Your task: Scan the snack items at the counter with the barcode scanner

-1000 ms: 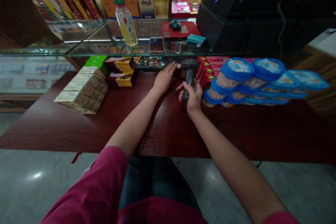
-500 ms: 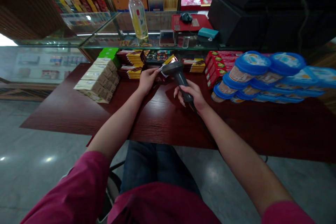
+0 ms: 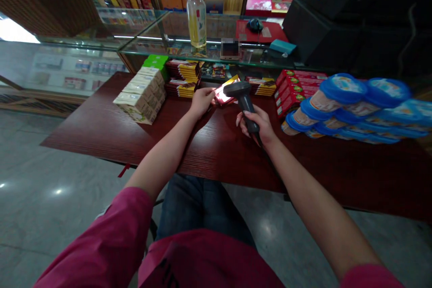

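My right hand (image 3: 257,125) grips the handle of a dark barcode scanner (image 3: 240,94), whose head points left at a flat yellow and brown packet (image 3: 225,92). My left hand (image 3: 201,101) holds that packet by its left end, just above the dark red table (image 3: 108,126). A red glow from the scanner lies on the packet's face. A cable runs from the scanner handle back along my right forearm.
Stacks of pale boxes (image 3: 141,94), yellow and brown packets (image 3: 184,78), red boxes (image 3: 297,90) and blue-lidded tubs (image 3: 351,103) line the table's back. Behind is a glass counter (image 3: 141,40) with a bottle (image 3: 196,13) and a black machine (image 3: 337,22).
My left hand took a packet from the back of the table and brought it under the scanner. My right hand lifted and tilted the scanner toward it; now the red light shines on the packet.
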A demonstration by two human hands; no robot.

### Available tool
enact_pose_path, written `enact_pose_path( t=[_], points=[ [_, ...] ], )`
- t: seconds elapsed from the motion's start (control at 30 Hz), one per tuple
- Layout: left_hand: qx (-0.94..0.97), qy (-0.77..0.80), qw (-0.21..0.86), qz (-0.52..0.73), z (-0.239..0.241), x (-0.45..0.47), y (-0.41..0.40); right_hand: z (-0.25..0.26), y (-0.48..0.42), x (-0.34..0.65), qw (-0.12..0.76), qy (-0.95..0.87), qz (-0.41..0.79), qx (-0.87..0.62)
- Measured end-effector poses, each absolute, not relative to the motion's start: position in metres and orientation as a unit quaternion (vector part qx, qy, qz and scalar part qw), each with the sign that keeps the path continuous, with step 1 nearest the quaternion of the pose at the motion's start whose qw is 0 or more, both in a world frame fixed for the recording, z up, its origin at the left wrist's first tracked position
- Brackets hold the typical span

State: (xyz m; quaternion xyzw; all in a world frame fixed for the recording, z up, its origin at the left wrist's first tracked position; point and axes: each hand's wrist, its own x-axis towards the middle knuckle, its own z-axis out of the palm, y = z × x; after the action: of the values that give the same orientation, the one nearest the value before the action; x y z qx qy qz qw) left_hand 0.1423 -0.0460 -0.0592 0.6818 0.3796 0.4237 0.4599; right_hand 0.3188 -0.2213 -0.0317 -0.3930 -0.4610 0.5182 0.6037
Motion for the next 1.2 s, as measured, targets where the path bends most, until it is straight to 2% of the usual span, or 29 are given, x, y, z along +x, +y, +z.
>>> enact_pose_path(
  t=[0.1, 0.3, 0.5, 0.67, 0.97, 1.2],
  points=[
    [0.689, 0.398, 0.404, 0.451, -0.052, 0.142, -0.051, -0.029, -0.223, 0.318, 0.614, -0.452, 0.513, -0.394],
    [0.743, 0.421, 0.167, 0.493, -0.016, 0.092, -0.070, -0.024, -0.223, 0.318, 0.642, -0.424, 0.501, -0.396],
    [0.790, 0.470, 0.065, 0.389, -0.011, 0.024, -0.066, -0.021, -0.224, 0.313, 0.635, -0.423, 0.513, -0.393],
    [0.777, 0.539, -0.008, 0.326, -0.019, 0.023, -0.063, -0.024, -0.225, 0.311, 0.611, -0.442, 0.515, -0.408],
    [0.808, 0.501, -0.036, 0.307, -0.028, 0.050, -0.079, -0.023, -0.225, 0.314, 0.632, -0.424, 0.492, -0.422],
    [0.799, 0.508, -0.008, 0.321, -0.037, 0.043, -0.066, -0.033, -0.217, 0.325, 0.706, -0.364, 0.419, -0.440]
  ],
)
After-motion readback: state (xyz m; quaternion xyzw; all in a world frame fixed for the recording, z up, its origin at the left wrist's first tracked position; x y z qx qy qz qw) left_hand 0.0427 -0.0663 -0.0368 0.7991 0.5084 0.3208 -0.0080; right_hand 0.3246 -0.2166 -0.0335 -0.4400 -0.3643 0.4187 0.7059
